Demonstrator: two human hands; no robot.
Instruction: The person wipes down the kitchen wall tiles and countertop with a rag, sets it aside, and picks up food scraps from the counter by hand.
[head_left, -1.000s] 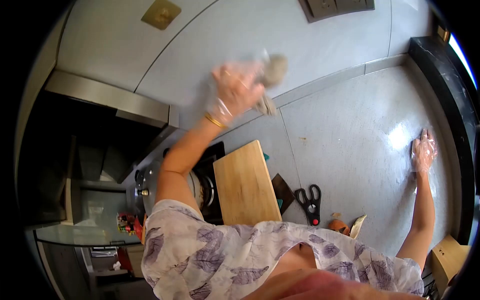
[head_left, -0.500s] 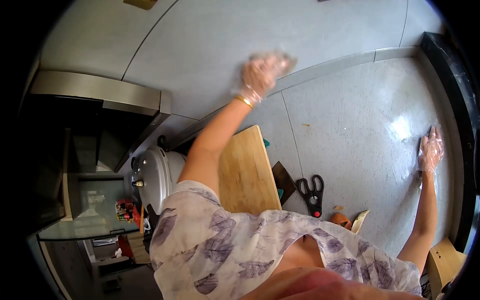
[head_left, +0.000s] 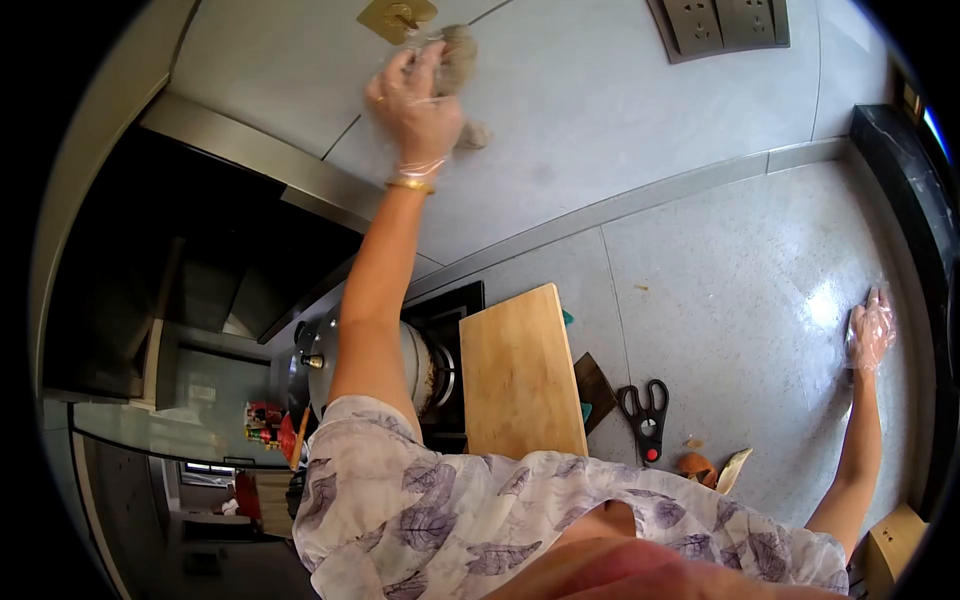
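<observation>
My left hand, in a clear plastic glove with a gold bracelet at the wrist, is raised to the grey wall. Its fingers are closed around a crumpled grey-brown cloth, part of which hangs below the palm. Just above the fingers is a gold plate on the wall. Far to the right, my right hand, also gloved in clear plastic, lies on the grey countertop with fingers stretched out, holding nothing.
A wooden cutting board lies beside the stove and a metal pot. Black scissors, a dark blade and food scraps are on the counter. Wall sockets are at upper right; a range hood juts out at left.
My left hand has moved up and left along the wall with the cloth, reaching the gold plate. The view has shifted upward, bringing the sockets into sight. My right hand stays on the counter.
</observation>
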